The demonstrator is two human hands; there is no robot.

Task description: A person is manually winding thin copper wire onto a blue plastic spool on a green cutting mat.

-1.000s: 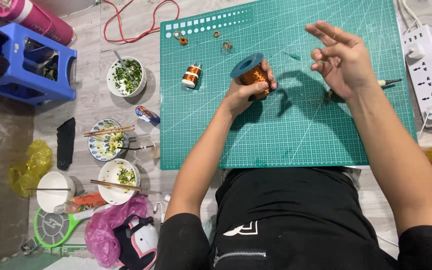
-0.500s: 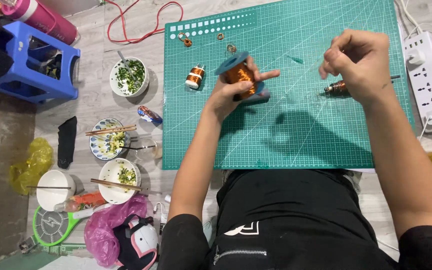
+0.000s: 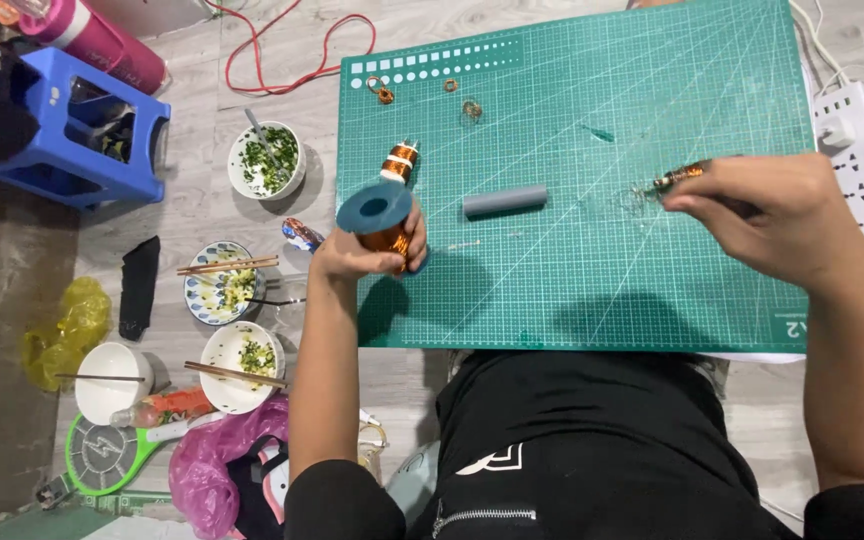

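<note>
while the left hand [image 3: 362,255] grips a copper wire spool [image 3: 380,220] at the green cutting mat's [image 3: 592,290] left edge, right hand [image 3: 782,215] fingers pinch a small copper-wound coil [image 3: 678,177]. grey tube [image 3: 505,201] lies between them.

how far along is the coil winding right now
Looks done: one small wound coil lies on the green cutting mat. In hand: left hand holds the copper wire spool; right hand pinches a small copper-wound piece. Apparently left: the bare grey tube.

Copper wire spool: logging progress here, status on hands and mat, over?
Left hand grips copper wire spool at mat edge. Right hand pinches small copper-wound piece. Grey tube lies loose between them on green mat.
</note>
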